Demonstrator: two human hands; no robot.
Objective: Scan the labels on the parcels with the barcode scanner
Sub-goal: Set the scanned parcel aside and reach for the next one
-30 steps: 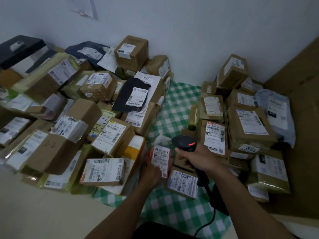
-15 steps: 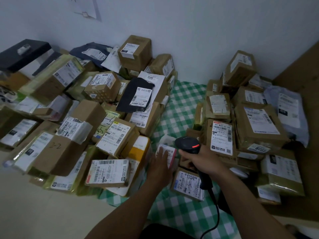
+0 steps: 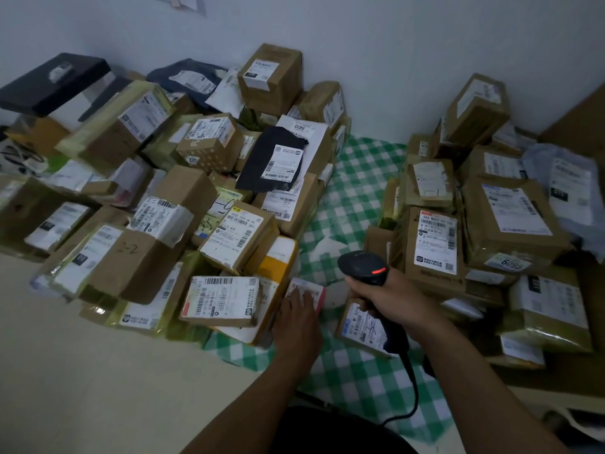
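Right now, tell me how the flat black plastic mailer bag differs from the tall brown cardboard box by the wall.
The black mailer bag is flat and limp; the tall cardboard box is rigid and upright. The bag lies atop the pile; the box stands behind it, nearer the wall. Both carry a white label.

Black corded scanner (image 3: pixel 363 267), labelled parcels (image 3: pixel 435 240) heaped

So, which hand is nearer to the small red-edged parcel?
The left. The left hand rests its fingers on the red-edged parcel; the right hand grips the barcode scanner just right of it, not touching.
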